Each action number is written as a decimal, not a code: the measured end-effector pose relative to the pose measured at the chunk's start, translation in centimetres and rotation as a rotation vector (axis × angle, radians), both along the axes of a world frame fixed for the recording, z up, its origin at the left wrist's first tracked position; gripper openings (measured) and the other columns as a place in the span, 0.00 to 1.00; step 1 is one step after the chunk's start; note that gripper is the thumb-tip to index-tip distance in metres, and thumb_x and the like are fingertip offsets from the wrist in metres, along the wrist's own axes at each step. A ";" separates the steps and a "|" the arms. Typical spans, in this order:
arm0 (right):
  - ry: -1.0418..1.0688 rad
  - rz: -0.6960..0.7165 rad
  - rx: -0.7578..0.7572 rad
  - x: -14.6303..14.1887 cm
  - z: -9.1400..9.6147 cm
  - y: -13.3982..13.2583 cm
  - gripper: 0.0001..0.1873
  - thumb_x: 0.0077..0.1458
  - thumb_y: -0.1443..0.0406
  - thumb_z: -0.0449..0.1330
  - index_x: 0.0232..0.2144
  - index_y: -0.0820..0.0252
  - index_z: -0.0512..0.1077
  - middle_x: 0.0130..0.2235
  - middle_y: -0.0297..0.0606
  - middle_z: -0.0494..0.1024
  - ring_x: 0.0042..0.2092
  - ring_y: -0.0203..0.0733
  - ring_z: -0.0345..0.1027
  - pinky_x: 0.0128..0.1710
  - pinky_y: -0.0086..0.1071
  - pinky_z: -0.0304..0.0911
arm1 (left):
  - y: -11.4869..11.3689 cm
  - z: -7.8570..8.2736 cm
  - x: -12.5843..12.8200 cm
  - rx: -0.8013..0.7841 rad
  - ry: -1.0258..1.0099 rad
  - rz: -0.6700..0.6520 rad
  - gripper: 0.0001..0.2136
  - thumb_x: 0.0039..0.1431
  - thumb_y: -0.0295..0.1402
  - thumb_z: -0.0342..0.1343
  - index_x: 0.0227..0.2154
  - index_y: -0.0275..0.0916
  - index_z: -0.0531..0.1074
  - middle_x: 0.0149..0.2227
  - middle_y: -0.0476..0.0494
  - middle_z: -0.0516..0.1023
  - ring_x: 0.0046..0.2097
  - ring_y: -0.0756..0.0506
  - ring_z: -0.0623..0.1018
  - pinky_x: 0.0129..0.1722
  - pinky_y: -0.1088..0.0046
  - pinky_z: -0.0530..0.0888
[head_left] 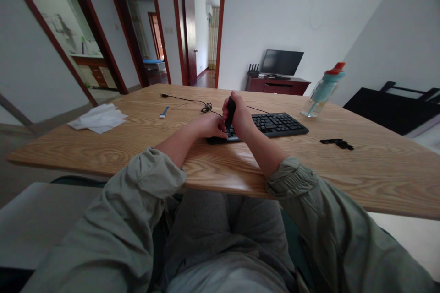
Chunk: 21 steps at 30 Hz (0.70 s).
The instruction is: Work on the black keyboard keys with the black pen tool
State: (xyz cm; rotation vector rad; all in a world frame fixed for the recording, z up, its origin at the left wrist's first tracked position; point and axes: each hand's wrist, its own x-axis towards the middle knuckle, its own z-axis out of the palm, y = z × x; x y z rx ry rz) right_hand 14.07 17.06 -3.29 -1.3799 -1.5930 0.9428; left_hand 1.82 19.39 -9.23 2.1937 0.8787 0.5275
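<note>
My right hand (240, 116) is closed around a slim black object (230, 111), held upright over the left end of a black keyboard (275, 124). My left hand (213, 126) rests against the keyboard's left edge, fingers curled and touching the lower end of the black object. The keyboard lies on a wooden table (137, 142), and its thin black cable (202, 105) runs off to the far left.
A white cloth (98, 118) lies at the table's left, a small blue tool (164, 111) beyond it. A teal bottle with a red cap (323, 89) stands at the right. Small black pieces (337, 143) lie right of the keyboard. Behind are doorways and a monitor on a cabinet (281, 62).
</note>
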 end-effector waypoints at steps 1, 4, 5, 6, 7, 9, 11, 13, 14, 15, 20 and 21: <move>0.004 -0.004 -0.004 -0.2 0.0 -0.1 0.33 0.58 0.34 0.45 0.30 0.55 0.65 0.23 0.34 0.65 0.26 0.39 0.63 0.26 0.31 0.60 | 0.0 -0.2 0.0 -0.003 -0.026 0.004 0.10 0.53 0.33 0.65 0.35 0.29 0.79 0.33 0.40 0.81 0.32 0.48 0.74 0.33 0.71 0.66; 0.017 -0.018 -0.015 -0.7 -0.2 -0.1 0.32 0.60 0.36 0.43 0.29 0.55 0.63 0.22 0.33 0.65 0.25 0.37 0.61 0.24 0.30 0.60 | 0.3 -0.8 0.1 -0.007 -0.063 0.011 0.11 0.51 0.32 0.67 0.34 0.29 0.78 0.34 0.40 0.81 0.33 0.48 0.74 0.33 0.71 0.66; 0.018 -0.015 -0.017 -0.8 -0.2 -0.1 0.32 0.61 0.36 0.43 0.29 0.55 0.63 0.22 0.33 0.65 0.25 0.37 0.61 0.24 0.30 0.60 | 0.5 -1.0 0.1 -0.003 -0.070 0.006 0.11 0.50 0.32 0.67 0.34 0.29 0.78 0.33 0.40 0.81 0.33 0.48 0.74 0.33 0.71 0.66; 0.013 -0.010 -0.016 -0.9 -0.3 0.0 0.32 0.61 0.36 0.42 0.28 0.55 0.63 0.22 0.33 0.64 0.25 0.37 0.61 0.24 0.30 0.60 | 0.7 -1.1 0.0 -0.001 -0.076 -0.001 0.10 0.50 0.31 0.67 0.34 0.30 0.78 0.33 0.41 0.81 0.33 0.48 0.74 0.33 0.71 0.66; -0.001 -0.003 -0.013 -0.9 -0.4 0.1 0.32 0.61 0.36 0.42 0.28 0.55 0.63 0.22 0.33 0.64 0.25 0.37 0.60 0.24 0.30 0.60 | 0.9 -1.2 -0.1 0.002 -0.080 -0.012 0.10 0.50 0.31 0.67 0.34 0.30 0.78 0.33 0.41 0.80 0.33 0.48 0.73 0.33 0.71 0.66; -0.045 0.013 0.005 -0.7 -0.4 0.2 0.33 0.60 0.35 0.42 0.28 0.55 0.62 0.23 0.33 0.64 0.25 0.37 0.60 0.25 0.30 0.60 | 1.2 -1.3 -0.4 -0.010 -0.065 -0.044 0.09 0.50 0.30 0.67 0.33 0.30 0.78 0.31 0.43 0.80 0.32 0.49 0.73 0.33 0.72 0.66; -0.074 0.023 0.028 -0.6 -0.4 0.3 0.33 0.59 0.34 0.41 0.29 0.55 0.62 0.23 0.34 0.64 0.25 0.38 0.60 0.26 0.30 0.60 | 1.5 -1.1 -0.9 -0.054 -0.028 -0.081 0.08 0.50 0.32 0.66 0.32 0.32 0.79 0.30 0.46 0.80 0.30 0.50 0.72 0.33 0.72 0.66; -0.073 0.027 0.046 -0.4 -0.3 0.3 0.33 0.59 0.34 0.41 0.28 0.55 0.61 0.23 0.34 0.64 0.25 0.38 0.60 0.27 0.31 0.61 | 1.5 -0.8 -1.2 -0.101 0.006 -0.096 0.09 0.50 0.35 0.66 0.32 0.35 0.80 0.29 0.48 0.80 0.29 0.50 0.72 0.32 0.74 0.66; -0.073 0.025 0.051 -0.4 -0.2 0.3 0.32 0.59 0.35 0.40 0.28 0.55 0.61 0.23 0.34 0.63 0.25 0.38 0.60 0.27 0.31 0.61 | 1.5 -0.6 -1.4 -0.118 0.013 -0.097 0.09 0.50 0.36 0.66 0.33 0.37 0.81 0.29 0.48 0.80 0.29 0.50 0.73 0.32 0.74 0.66; -0.080 0.023 0.055 -0.3 -0.1 0.3 0.32 0.60 0.35 0.40 0.28 0.55 0.60 0.23 0.34 0.63 0.25 0.38 0.60 0.27 0.31 0.61 | 1.4 -0.4 -1.5 -0.125 0.015 -0.095 0.10 0.49 0.37 0.66 0.34 0.38 0.81 0.29 0.49 0.81 0.29 0.50 0.73 0.32 0.74 0.66; -0.126 0.017 0.060 -0.2 0.1 0.4 0.30 0.60 0.36 0.42 0.28 0.54 0.60 0.22 0.33 0.62 0.25 0.38 0.59 0.27 0.31 0.60 | 1.3 -0.2 -1.5 -0.100 0.017 -0.098 0.15 0.49 0.40 0.66 0.39 0.40 0.83 0.33 0.48 0.82 0.30 0.49 0.74 0.33 0.74 0.66; -0.121 0.016 0.062 -0.3 0.2 0.4 0.30 0.61 0.37 0.42 0.28 0.55 0.60 0.22 0.33 0.62 0.25 0.38 0.59 0.27 0.31 0.60 | 1.4 -0.4 -1.5 -0.079 0.016 -0.106 0.15 0.49 0.41 0.65 0.40 0.41 0.83 0.33 0.48 0.82 0.31 0.49 0.74 0.34 0.74 0.66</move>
